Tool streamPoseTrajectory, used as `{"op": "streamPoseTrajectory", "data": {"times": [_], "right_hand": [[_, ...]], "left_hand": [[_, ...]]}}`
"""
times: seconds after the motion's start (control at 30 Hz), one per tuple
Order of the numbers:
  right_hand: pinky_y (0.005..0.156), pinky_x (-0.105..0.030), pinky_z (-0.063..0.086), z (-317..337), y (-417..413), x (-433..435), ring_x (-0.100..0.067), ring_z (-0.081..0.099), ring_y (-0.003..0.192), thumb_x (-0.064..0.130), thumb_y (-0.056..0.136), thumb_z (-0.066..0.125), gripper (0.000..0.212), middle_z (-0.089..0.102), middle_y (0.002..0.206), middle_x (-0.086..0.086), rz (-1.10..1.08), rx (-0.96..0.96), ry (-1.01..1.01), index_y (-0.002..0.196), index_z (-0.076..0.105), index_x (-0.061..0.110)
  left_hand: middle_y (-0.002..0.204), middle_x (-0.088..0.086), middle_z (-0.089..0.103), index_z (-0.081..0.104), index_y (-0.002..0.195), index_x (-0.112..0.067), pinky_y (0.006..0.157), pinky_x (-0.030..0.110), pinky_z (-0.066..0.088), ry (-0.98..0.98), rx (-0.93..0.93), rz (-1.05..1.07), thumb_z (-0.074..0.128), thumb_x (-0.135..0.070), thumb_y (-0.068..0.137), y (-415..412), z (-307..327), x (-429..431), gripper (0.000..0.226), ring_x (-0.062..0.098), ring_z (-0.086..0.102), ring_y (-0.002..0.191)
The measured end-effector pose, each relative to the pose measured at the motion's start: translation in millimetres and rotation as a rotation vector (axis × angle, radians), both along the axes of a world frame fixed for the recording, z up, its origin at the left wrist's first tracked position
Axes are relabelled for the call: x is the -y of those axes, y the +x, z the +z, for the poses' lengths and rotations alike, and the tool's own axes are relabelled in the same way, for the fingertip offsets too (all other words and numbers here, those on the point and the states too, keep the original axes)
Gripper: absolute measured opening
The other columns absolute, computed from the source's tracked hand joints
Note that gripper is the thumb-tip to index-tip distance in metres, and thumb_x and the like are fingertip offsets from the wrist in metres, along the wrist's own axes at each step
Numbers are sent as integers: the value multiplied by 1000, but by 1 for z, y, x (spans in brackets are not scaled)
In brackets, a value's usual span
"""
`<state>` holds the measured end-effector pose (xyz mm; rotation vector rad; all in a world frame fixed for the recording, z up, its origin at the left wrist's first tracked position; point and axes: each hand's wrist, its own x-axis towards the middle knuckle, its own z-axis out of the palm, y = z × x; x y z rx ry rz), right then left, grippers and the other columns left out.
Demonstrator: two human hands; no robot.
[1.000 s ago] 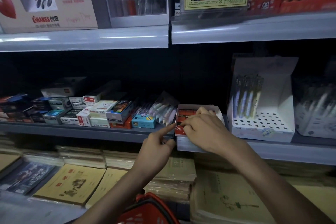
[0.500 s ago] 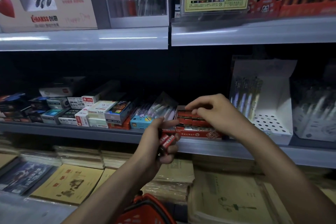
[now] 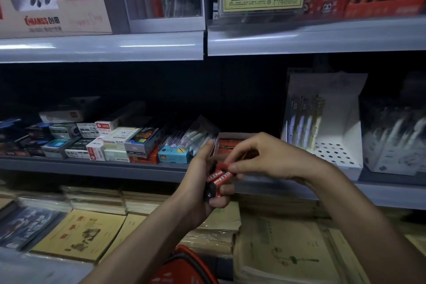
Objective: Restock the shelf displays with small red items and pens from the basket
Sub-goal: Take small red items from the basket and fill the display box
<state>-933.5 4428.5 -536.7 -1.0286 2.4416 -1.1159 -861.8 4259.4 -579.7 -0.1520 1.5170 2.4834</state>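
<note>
Fingertips of right hand [image 3: 272, 159]: thumb and index clamped on the top end of the red items [image 3: 217, 178]. Left hand [image 3: 198, 184]: fingers curled round the same bundle from below, thumb up its far side. Several pieces in that grip; exact count not readable.

Just beyond the fingertips, on the shelf [image 3: 92, 166]: open box [image 3: 230, 144] with rows of red already in it. How full, cannot tell; the hands cover its front.

Right of the right knuckles: white display [image 3: 341, 140] with a few pens [image 3: 304, 120], many holes vacant.

Below the wrists: basket [image 3: 182, 265], contents hidden.

Judgement: red-item stocking is under way, this bundle not yet placed. Pens appear not started. Task looks well short of done.
</note>
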Motion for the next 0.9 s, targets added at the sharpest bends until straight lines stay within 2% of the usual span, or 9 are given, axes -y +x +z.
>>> {"op": "streamPoseTrajectory", "data": {"times": [0.13,0.2,0.27,0.4,0.47,0.53,0.7,0.77,0.9], "right_hand": [[59,-19,50,3,-4,-3,-8,64,62,17,100,64,12,77,84,-11,-159,123,-203,109,71,12],[58,-20,51,4,-7,-5,-15,64,63,15,100,65,13,77,85,-16,-217,131,-245,111,71,11],[63,-25,55,2,-12,-6,-23,69,70,15,96,70,12,77,83,-14,-271,106,-249,107,73,12],[66,-27,56,-10,-25,-1,-10,73,71,26,84,84,13,76,75,0,-435,-79,-139,91,74,20],[69,-25,55,-18,-30,3,-5,70,77,32,79,87,14,74,80,8,-481,-229,-51,85,76,26],[69,-22,54,-24,-30,8,-3,68,81,33,79,88,13,73,86,11,-471,-317,24,87,79,27],[69,-13,46,-27,-25,18,1,59,78,19,91,76,18,72,99,7,-387,-428,173,108,80,23],[75,-20,50,-25,-24,22,-5,61,84,21,92,75,18,73,103,6,-364,-503,222,109,79,24],[87,-36,59,-25,-22,29,-13,68,94,27,89,78,15,74,101,4,-320,-561,275,104,80,24]], "left_hand": [[77,9,64,64,123,-10,36,17,18,-43,10,74,46,-53,103,0,-4,6,51,10,39,48],[74,6,60,62,129,-13,37,18,19,-115,-12,131,51,-38,103,0,-9,11,37,10,39,48],[69,4,56,67,125,-18,39,19,20,-257,-60,201,54,-27,103,-1,-13,15,27,11,38,47],[49,-10,52,68,121,-29,37,21,25,-639,-222,338,51,-20,106,-5,-21,17,25,3,39,39],[49,-11,54,65,128,-32,38,18,31,-815,-306,357,52,-18,104,-6,-25,17,31,0,43,40],[54,-8,55,62,135,-35,44,19,35,-954,-358,333,52,-17,102,-6,-31,18,39,5,45,46],[65,4,66,61,136,-37,49,24,41,-995,-354,310,52,-19,101,-10,-41,20,40,7,51,53],[67,8,68,63,134,-38,47,24,40,-985,-352,315,52,-18,101,-11,-41,21,40,8,50,52],[58,-3,61,63,133,-37,45,22,38,-970,-349,315,51,-17,101,-11,-42,21,39,5,47,49]]}}
